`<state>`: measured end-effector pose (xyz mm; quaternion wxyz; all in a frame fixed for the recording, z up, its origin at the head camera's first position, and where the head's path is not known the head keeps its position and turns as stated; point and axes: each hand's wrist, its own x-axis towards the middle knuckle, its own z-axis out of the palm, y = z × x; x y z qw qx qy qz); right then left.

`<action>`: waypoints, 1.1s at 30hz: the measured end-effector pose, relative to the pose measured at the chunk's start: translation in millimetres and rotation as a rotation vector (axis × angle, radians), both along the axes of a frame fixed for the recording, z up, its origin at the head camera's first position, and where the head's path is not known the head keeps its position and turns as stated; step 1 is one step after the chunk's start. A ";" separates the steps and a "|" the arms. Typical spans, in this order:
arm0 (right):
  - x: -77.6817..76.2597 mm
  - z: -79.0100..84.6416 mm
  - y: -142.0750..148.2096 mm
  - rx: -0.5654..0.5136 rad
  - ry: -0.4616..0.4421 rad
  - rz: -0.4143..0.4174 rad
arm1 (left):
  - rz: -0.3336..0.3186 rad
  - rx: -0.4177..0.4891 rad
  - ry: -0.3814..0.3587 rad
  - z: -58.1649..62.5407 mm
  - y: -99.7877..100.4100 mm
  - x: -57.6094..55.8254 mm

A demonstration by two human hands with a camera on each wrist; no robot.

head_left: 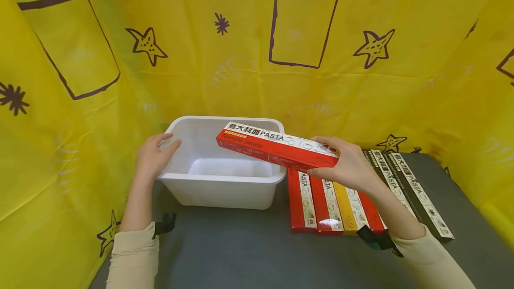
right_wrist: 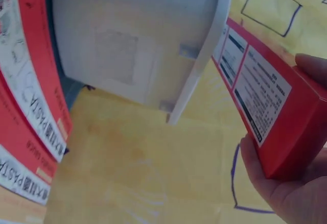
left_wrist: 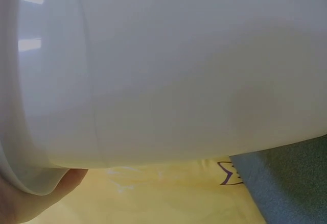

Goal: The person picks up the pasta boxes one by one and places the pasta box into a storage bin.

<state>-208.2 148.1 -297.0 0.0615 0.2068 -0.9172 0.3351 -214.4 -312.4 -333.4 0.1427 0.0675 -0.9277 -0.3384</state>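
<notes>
Curled fingers and thumb of the right hand [head_left: 351, 164], right of centre in the head view, grip one end of a red pasta box [head_left: 277, 146]. Lettered "PASTA" and "Tomato sauce", it is tilted, its other end over the opening of a white bin [head_left: 218, 193] at the frame's centre left. At the bin's left side, the left hand [head_left: 154, 155] holds the rim, a fingertip showing under the lip at the lower left of the left wrist view.

At the lower right of the head view, more boxes lie side by side: two red boxes [head_left: 299, 208], a yellow box [head_left: 348, 204], another red one partly behind the right forearm, then black boxes [head_left: 423, 197]. They and the bin rest on a grey table [head_left: 217, 249]. Yellow cloth [head_left: 257, 88] drawn with stars and rectangles fills the upper frame.
</notes>
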 end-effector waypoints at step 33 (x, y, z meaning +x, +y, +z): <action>-47.8 3.0 -108.6 -0.027 0.006 0.328 | 0.027 0.017 0.006 0.9 0.9 -0.4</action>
